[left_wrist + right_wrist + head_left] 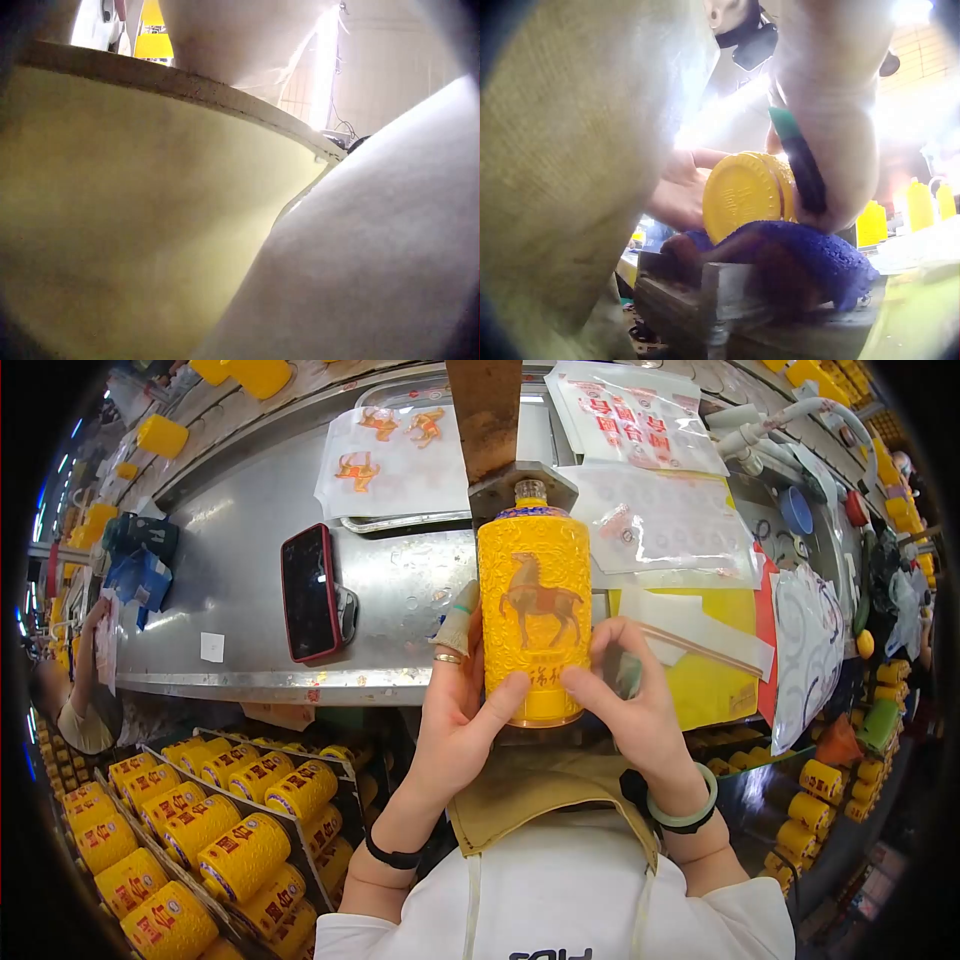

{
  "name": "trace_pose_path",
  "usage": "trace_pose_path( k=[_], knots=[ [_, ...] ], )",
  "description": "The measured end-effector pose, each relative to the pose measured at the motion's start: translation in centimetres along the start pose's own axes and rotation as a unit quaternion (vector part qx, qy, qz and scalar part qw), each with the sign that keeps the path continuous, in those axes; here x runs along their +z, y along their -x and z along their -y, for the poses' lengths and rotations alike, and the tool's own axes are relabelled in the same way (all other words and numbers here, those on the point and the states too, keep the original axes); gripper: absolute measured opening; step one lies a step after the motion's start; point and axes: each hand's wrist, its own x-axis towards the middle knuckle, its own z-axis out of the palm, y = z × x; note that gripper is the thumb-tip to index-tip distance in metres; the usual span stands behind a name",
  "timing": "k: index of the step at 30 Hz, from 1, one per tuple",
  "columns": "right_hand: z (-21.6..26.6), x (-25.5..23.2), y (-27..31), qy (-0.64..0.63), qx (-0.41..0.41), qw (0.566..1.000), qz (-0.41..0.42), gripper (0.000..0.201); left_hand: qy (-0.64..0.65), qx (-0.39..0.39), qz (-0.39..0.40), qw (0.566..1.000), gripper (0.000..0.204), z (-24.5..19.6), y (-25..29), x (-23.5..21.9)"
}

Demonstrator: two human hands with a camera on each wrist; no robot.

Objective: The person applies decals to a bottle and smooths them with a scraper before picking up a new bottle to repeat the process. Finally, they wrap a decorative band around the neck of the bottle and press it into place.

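Note:
A yellow embossed bottle [540, 610] with a clear glass neck lies between both hands in the head view, its base toward the person. On its face are a brown horse emblem [540, 603] and dark characters below it. My left hand [452, 705], with a ring and a covered fingertip, grips the bottle's left side. My right hand [635, 695] grips the right side. Both thumbs press the face beside the characters. In the right wrist view the round yellow base [741, 199] shows above a purple cloth [810, 251]. Apron and shirt fill the left wrist view.
A red-cased phone [310, 592] lies on the metal bench [240, 610]. Behind it, a sheet [390, 475] carries horse emblems; sheets with red characters [640, 420] are at the right. A metal post [484, 415] stands beyond the bottle. Crated yellow bottles [245, 855] fill the lower left.

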Motion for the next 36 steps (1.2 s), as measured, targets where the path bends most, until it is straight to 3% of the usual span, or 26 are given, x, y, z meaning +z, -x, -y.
trace_pose_path(
  k=[36],
  knots=[
    [-0.05,-0.17,-0.06,-0.014,0.014,1.000,0.013,0.032,-0.005,-0.003,-0.002,1.000,0.077,0.02,0.10,0.09]
  ],
)
